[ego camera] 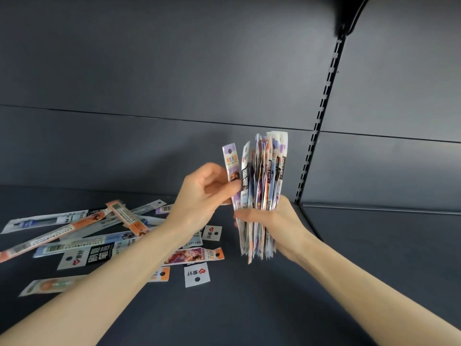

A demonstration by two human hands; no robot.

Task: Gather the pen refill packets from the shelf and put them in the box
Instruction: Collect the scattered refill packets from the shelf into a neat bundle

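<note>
Packets in a thick bundle (265, 171) are held upright above the shelf (262, 308). The bundle is gripped around its lower half by the right hand (277, 222), whose fingers are curled round the stack. One purple packet (231, 163) is pinched between the thumb and fingers of the left hand (202, 193) and is placed close against the left side of the bundle. Loose packets (99, 236) are scattered flat on the shelf to the left, some overlapping and some partly hidden beneath the left forearm. A slotted upright (321, 106) is set in the dark back panel (174, 71), behind and to the right of the bundle.
</note>
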